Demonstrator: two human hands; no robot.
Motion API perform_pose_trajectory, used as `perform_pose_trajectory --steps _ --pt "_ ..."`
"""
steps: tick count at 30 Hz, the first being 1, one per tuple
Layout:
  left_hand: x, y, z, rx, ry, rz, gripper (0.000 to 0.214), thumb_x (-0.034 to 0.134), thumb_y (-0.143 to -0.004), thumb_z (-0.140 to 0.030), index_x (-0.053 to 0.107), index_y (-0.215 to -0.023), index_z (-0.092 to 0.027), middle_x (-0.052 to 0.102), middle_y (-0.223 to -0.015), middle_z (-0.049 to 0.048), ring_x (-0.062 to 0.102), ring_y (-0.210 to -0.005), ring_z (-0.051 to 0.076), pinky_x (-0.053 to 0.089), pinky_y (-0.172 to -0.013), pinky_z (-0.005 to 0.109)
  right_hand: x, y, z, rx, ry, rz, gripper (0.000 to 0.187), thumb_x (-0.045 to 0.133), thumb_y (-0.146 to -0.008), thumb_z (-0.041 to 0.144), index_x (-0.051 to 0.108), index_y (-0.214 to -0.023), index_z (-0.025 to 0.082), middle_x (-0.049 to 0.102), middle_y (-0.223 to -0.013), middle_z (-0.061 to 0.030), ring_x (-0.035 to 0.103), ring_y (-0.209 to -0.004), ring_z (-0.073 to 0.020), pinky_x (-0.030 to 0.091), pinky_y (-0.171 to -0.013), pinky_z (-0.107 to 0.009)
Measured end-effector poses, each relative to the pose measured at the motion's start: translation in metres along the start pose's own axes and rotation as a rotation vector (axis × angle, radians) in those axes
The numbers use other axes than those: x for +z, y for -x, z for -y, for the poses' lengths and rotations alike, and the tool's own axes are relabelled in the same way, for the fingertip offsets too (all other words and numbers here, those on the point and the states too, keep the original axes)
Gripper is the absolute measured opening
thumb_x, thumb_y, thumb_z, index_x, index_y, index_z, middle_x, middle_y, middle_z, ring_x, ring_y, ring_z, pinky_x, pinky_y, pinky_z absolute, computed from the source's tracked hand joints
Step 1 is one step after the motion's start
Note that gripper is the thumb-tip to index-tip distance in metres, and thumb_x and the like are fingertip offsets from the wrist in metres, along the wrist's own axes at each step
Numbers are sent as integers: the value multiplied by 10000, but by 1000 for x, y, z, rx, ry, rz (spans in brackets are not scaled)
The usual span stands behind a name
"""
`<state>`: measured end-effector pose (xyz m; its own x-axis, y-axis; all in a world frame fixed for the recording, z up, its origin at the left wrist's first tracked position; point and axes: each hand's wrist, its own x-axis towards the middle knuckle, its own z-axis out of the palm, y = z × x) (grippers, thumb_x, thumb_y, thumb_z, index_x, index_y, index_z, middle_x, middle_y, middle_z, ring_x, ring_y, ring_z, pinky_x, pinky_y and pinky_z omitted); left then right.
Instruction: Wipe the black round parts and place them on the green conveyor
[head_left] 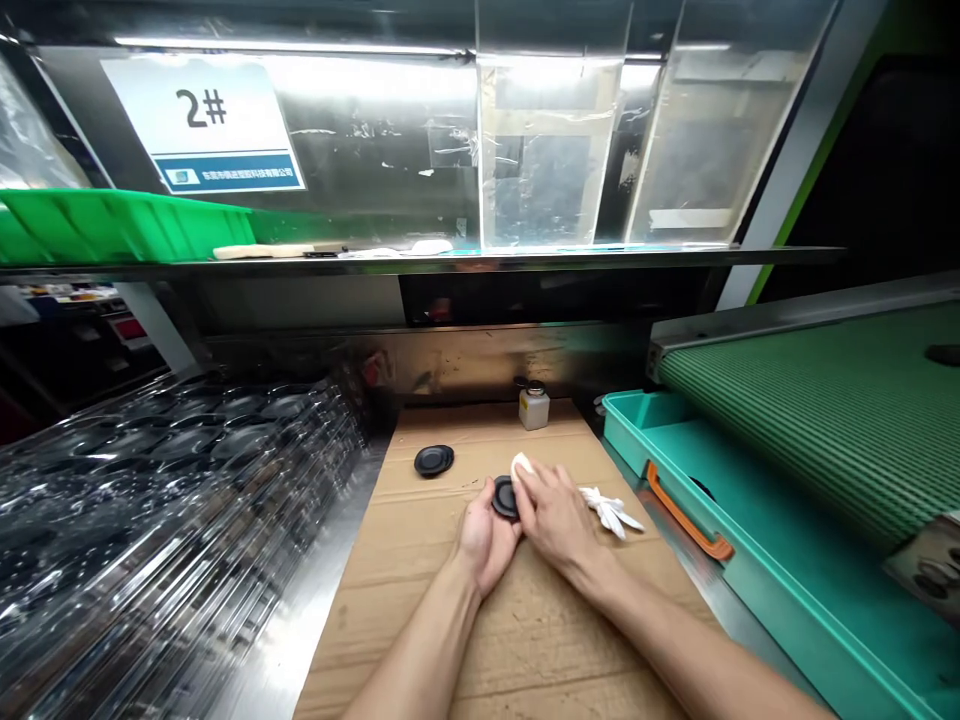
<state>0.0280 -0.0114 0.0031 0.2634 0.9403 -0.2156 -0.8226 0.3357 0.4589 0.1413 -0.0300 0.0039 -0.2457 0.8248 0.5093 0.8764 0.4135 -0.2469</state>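
Note:
Over the cardboard sheet [420, 590], my left hand [484, 540] is closed around a round black disc-shaped part [505, 496], its thumb on the rim. My right hand [559, 515] pinches a small white cloth [520, 464] against the right side of that part. The right fingers hide some of both. Farther back on the left of the cardboard lie black round parts [433, 460], seemingly stacked. A white glove [613, 511] rests just right of my right hand. Toward the back stands a small whitish bottle [534, 408] with a dark cap.
Stacked clear plastic trays [187, 520] with black parts fill the left. To the right are a teal bin [795, 590] with an orange handle [686, 515] and a green conveyor belt [832, 390]. A metal shelf [525, 262] crosses overhead, holding a green crate [120, 225].

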Motion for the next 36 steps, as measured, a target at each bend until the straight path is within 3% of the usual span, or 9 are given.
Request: perform_pose_trajectory --steps 5,8,12,17,20,22,28,32,36 --pt "-2 0 0 -24 -42 -36 312 414 -930 -293 636 -1021 -94 660 -1120 166 631 -1050 244 489 -957 387 -2 5 -4 -108 8 26 419 381 -935 301 500 -1335 260 490 -1365 -79 464 -1131 -279 418 -928 -436" --pt "-3 0 0 1 -53 -14 319 412 -933 -295 633 -1048 -96 668 -1104 160 630 -1053 246 496 -949 398 -5 9 0 -21 33 24 402 374 -934 283 527 -1304 253 526 -1317 -93 497 -1043 -277 433 -884 -441" --pt "-2 1 0 -54 -50 2 308 446 -923 -313 635 -1042 -101 665 -1116 154 623 -1067 249 510 -936 391 -6 7 0 -172 -24 51 424 388 -927 284 479 -1341 269 473 -1376 -70 476 -1082 -270 422 -914 -432" --pt "-1 0 0 46 -37 -18 265 433 -931 -265 631 -1005 -105 648 -1150 154 607 -1097 247 513 -936 415 0 -11 -35 64 -161 -76 366 410 -933 326 562 -1242 203 571 -1243 -99 495 -1103 -254 416 -950 -413" --pt "-2 0 0 37 -39 -21 290 413 -939 -285 637 -973 -103 656 -1119 156 616 -1074 259 514 -928 438 -5 -11 -47 123 -350 -155 421 480 -899 357 501 -1282 184 581 -1226 -90 525 -1113 -212 428 -961 -352" --pt "-3 0 -1 49 -47 -28 294 404 -940 -281 637 -974 -105 664 -1092 146 622 -1054 255 517 -921 428 -12 -7 -44 117 -450 -115 492 554 -850 374 471 -1301 195 593 -1210 -75 557 -1083 -189 452 -927 -311" --pt "-7 0 -1 43 -72 33 296 435 -926 -315 620 -1036 -112 619 -1194 156 583 -1119 285 497 -933 441 -25 -2 -37 112 -571 220 546 711 -699 425 597 -1199 237 639 -1150 -54 589 -1037 -231 452 -901 -340" --pt "-8 1 3 46 -104 67 285 456 -922 -331 606 -1067 -136 585 -1260 148 547 -1174 291 479 -948 464 -25 -6 -45 201 -744 265 463 666 -746 400 616 -1177 239 658 -1126 -39 603 -1010 -212 456 -888 -325" --pt "-5 3 8 52 -160 71 291 487 -914 -336 599 -1109 -152 594 -1252 138 539 -1188 264 455 -985 415 -24 -10 -41 298 -946 254 344 591 -809 401 662 -1062 179 691 -988 -52 630 -861 -175 481 -786 -283"
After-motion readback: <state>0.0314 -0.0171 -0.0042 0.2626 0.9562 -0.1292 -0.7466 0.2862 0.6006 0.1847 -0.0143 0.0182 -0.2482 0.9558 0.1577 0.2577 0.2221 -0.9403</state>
